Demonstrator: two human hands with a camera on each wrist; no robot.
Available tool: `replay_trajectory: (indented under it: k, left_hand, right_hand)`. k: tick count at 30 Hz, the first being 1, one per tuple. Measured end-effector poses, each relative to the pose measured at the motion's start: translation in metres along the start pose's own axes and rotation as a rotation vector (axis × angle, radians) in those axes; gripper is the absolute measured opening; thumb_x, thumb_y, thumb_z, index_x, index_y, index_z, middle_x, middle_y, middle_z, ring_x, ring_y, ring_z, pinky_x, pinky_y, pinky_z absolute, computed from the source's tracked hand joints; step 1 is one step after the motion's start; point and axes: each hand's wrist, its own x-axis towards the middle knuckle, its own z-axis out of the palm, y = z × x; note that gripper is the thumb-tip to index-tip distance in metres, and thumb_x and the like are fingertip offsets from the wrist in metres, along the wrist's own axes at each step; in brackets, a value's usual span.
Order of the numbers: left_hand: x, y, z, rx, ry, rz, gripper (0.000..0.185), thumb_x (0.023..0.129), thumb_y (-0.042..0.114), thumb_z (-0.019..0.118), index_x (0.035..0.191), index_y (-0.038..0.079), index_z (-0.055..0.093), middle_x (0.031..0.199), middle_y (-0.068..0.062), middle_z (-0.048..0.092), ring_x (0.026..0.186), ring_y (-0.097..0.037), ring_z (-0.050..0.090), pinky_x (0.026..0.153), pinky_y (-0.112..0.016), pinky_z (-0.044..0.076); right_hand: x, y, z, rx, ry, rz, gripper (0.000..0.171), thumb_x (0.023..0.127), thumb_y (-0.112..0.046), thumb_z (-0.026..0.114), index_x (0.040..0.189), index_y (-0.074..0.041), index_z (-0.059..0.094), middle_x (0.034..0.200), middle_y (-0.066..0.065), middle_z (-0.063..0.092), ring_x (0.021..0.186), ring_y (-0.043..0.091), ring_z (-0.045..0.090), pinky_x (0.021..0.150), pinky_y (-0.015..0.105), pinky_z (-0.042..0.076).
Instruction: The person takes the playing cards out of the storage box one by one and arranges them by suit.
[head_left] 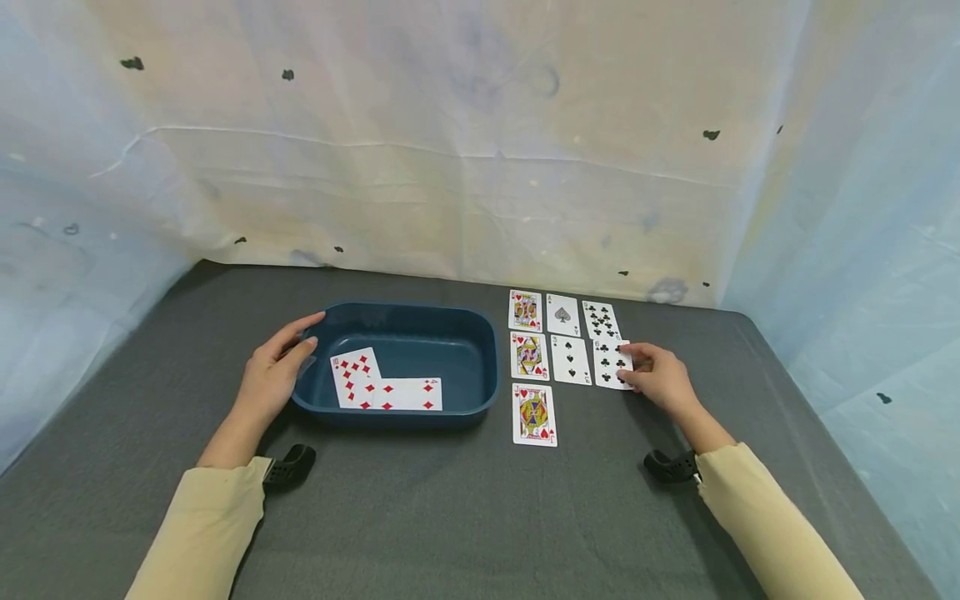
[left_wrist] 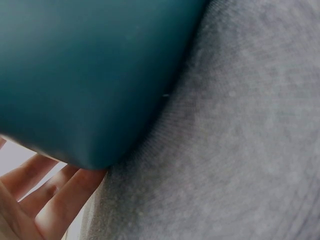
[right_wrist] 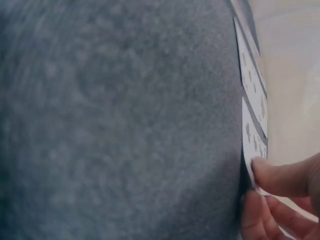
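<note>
My left hand [head_left: 273,367] holds the left end of a dark blue rectangular tray [head_left: 491,358], thumb over the rim and fingers along the outer wall. In the left wrist view, those fingers [left_wrist: 65,200] lie against the tray's outside corner. Two diamond playing cards [head_left: 408,395] lie face up inside the tray, partly overlapping. To the right, my right hand [head_left: 662,377] pinches the right edge of a clubs playing card [head_left: 606,367]. The right wrist view shows the thumb on top of this clubs card [right_wrist: 251,135] and the other fingers at its edge.
Other face-up cards lie in rows right of the tray: a king of hearts [head_left: 525,311], ace of spades [head_left: 562,315], another clubs card [head_left: 600,319], queen of hearts [head_left: 529,357], three of spades [head_left: 571,361] and jack of hearts [head_left: 534,415]. Grey cloth [head_left: 450,517] covers the table; patterned sheets [head_left: 465,167] hang around it.
</note>
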Motion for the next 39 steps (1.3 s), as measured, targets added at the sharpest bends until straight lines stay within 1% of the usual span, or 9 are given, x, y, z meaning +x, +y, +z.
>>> replay_trajectory:
  k: [3, 9, 11, 15, 18, 22, 25, 29, 39]
  left_hand:
    - [0.001, 0.000, 0.000, 0.007, 0.002, -0.002, 0.045, 0.103, 0.036, 0.039, 0.147, 0.024, 0.041, 0.139, -0.023, 0.045, 0.115, -0.039, 0.050, 0.091, -0.055, 0.041]
    - [0.001, 0.000, -0.001, 0.011, -0.002, 0.000, 0.045, 0.103, 0.035, 0.040, 0.147, 0.024, 0.041, 0.138, -0.023, 0.045, 0.114, -0.039, 0.049, 0.089, -0.053, 0.040]
    - [0.001, 0.000, -0.001, 0.008, -0.004, 0.003, 0.045, 0.103, 0.035, 0.040, 0.147, 0.024, 0.041, 0.136, -0.023, 0.046, 0.114, -0.039, 0.051, 0.090, -0.054, 0.041]
    - [0.000, 0.001, 0.000, 0.002, -0.005, 0.007, 0.045, 0.103, 0.035, 0.039, 0.147, 0.024, 0.041, 0.136, -0.024, 0.046, 0.115, -0.040, 0.051, 0.092, -0.056, 0.041]
    - [-0.001, 0.001, 0.000, -0.015, -0.009, 0.011, 0.045, 0.103, 0.035, 0.039, 0.147, 0.022, 0.041, 0.137, -0.024, 0.045, 0.116, -0.041, 0.049, 0.094, -0.057, 0.040]
    - [-0.001, -0.001, 0.000, -0.017, -0.010, 0.018, 0.045, 0.103, 0.035, 0.039, 0.147, 0.022, 0.041, 0.137, -0.024, 0.046, 0.116, -0.040, 0.049, 0.094, -0.057, 0.040]
    - [-0.001, -0.001, -0.001, -0.003, -0.005, 0.017, 0.045, 0.103, 0.036, 0.038, 0.147, 0.023, 0.040, 0.137, -0.024, 0.046, 0.115, -0.039, 0.049, 0.091, -0.055, 0.040]
    - [-0.001, -0.001, -0.001, 0.000, -0.001, 0.015, 0.046, 0.103, 0.036, 0.038, 0.147, 0.023, 0.041, 0.136, -0.023, 0.046, 0.113, -0.038, 0.048, 0.088, -0.052, 0.040]
    - [-0.001, 0.001, -0.001, -0.028, 0.008, 0.024, 0.044, 0.103, 0.034, 0.040, 0.145, 0.020, 0.043, 0.137, -0.025, 0.045, 0.118, -0.041, 0.050, 0.097, -0.057, 0.039]
  right_hand:
    - [0.000, -0.003, 0.000, -0.085, -0.016, -0.025, 0.037, 0.088, -0.012, 0.068, 0.122, 0.002, 0.062, 0.104, 0.023, 0.058, 0.063, 0.012, 0.055, 0.057, 0.028, 0.043]
    - [0.002, -0.002, -0.001, -0.122, -0.059, -0.079, 0.031, 0.088, -0.008, 0.066, 0.117, 0.002, 0.066, 0.106, 0.024, 0.052, 0.057, 0.012, 0.052, 0.056, 0.029, 0.040]
    - [0.003, -0.001, -0.002, -0.127, -0.064, -0.102, 0.031, 0.088, -0.007, 0.066, 0.117, 0.002, 0.067, 0.096, 0.022, 0.055, 0.055, 0.011, 0.050, 0.054, 0.028, 0.039]
    - [0.006, 0.001, -0.002, -0.121, -0.069, -0.133, 0.030, 0.086, -0.005, 0.066, 0.115, 0.003, 0.067, 0.062, 0.005, 0.053, 0.050, 0.010, 0.042, 0.049, 0.028, 0.035]
    - [0.006, -0.001, -0.001, -0.119, -0.036, -0.138, 0.030, 0.086, -0.006, 0.067, 0.114, 0.003, 0.068, 0.053, 0.000, 0.046, 0.049, 0.011, 0.038, 0.048, 0.028, 0.033]
    - [0.007, -0.015, 0.003, -0.110, 0.039, -0.133, 0.031, 0.088, -0.011, 0.067, 0.116, 0.001, 0.067, 0.086, 0.018, 0.060, 0.061, 0.017, 0.050, 0.055, 0.029, 0.037]
    - [0.009, -0.032, 0.008, -0.076, 0.056, -0.128, 0.033, 0.090, -0.015, 0.066, 0.120, -0.001, 0.065, 0.120, 0.027, 0.053, 0.084, 0.031, 0.060, 0.065, 0.036, 0.044]
    - [0.011, -0.056, 0.019, -0.005, 0.049, -0.136, 0.035, 0.091, -0.018, 0.065, 0.123, -0.003, 0.064, 0.127, 0.024, 0.051, 0.105, 0.038, 0.060, 0.074, 0.043, 0.048]
    - [0.009, -0.117, 0.048, 0.254, 0.008, -0.253, 0.033, 0.088, -0.014, 0.070, 0.120, -0.005, 0.066, 0.124, 0.017, 0.059, 0.101, 0.032, 0.062, 0.079, 0.038, 0.050]
